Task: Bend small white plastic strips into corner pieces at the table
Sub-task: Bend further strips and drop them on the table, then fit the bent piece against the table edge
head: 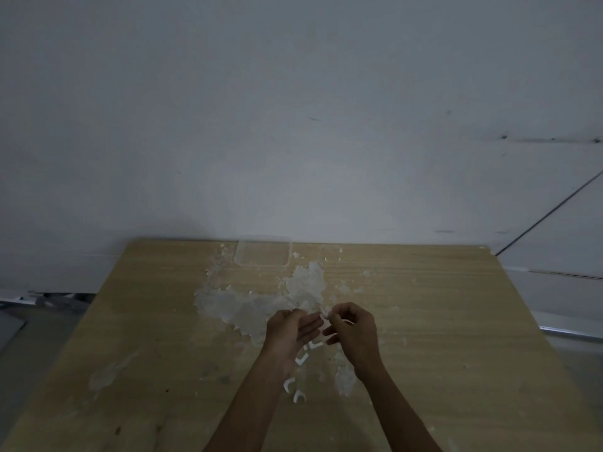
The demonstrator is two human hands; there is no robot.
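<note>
Head view: right hand [354, 334] pinches strip [325, 318]; left hand [290, 331], fingers [311, 324] straight, apparently braces the bend. Corner pieces [301, 358] lie at 6 o'clock.

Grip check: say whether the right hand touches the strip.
Touching. Head view: the right hand pinches the strip in its fingers.

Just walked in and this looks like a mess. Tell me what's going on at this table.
A person is working at a wooden table. The right hand pinches a small white strip, and the left hand is held beside it, fingers fairly straight. A few bent corner pieces lie on the table under the hands. Beyond them is a pile of white plastic bits, and a clear tray sits at the far edge.
</note>
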